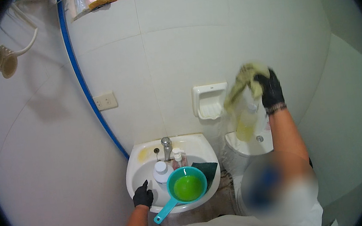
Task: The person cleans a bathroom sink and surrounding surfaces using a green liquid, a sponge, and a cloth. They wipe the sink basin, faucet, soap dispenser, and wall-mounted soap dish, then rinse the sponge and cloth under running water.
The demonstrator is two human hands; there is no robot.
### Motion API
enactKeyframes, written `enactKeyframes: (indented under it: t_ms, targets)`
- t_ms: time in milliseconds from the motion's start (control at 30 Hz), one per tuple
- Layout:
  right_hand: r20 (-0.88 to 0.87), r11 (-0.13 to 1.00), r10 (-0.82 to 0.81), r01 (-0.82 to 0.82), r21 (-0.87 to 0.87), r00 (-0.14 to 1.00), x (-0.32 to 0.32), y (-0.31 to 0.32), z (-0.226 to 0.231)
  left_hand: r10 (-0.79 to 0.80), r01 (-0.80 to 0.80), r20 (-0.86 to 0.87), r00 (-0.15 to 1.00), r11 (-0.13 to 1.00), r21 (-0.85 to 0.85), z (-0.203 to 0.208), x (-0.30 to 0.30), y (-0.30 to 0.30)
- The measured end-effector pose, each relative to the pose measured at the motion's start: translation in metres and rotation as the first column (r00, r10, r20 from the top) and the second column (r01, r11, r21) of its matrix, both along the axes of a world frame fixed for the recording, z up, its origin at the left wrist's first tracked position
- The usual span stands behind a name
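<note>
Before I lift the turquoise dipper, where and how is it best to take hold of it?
Probably by its long handle, coming from the lower left with the left hand: the handle points that way, past the sink's front rim. Keep the bowl level, since it seems to hold green liquid.

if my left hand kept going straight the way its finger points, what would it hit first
Probably the sink's inner surface: the left hand's finger points toward the back, slightly right, just left of the white bottle. Depth is unclear, so it might brush the bottle.
</note>
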State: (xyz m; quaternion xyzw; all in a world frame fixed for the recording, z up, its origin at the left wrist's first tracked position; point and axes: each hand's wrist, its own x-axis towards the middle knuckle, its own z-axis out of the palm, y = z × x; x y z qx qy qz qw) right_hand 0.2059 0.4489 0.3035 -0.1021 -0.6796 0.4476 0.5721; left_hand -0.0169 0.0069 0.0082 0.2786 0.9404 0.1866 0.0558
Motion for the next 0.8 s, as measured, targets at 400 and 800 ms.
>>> enactKeyframes:
  t_ms: [400, 800]
  targets:
    - [-0.373, 0.205, -0.774, 0.76, 0.616, 0.511, -0.193, 0.078, 0.112, 0.152, -0.156, -0.059, 0.987, 0.986, -0.053, -0.003, 0.005, 0.002]
    - [-0.191, 0.904, -0.264, 0.312, 0.292, 0.945, -0.193, 0.095, 0.006, 0.173, -0.172, 0.012, 0.985, 0.982, -0.081, 0.003, 0.006, 0.005]
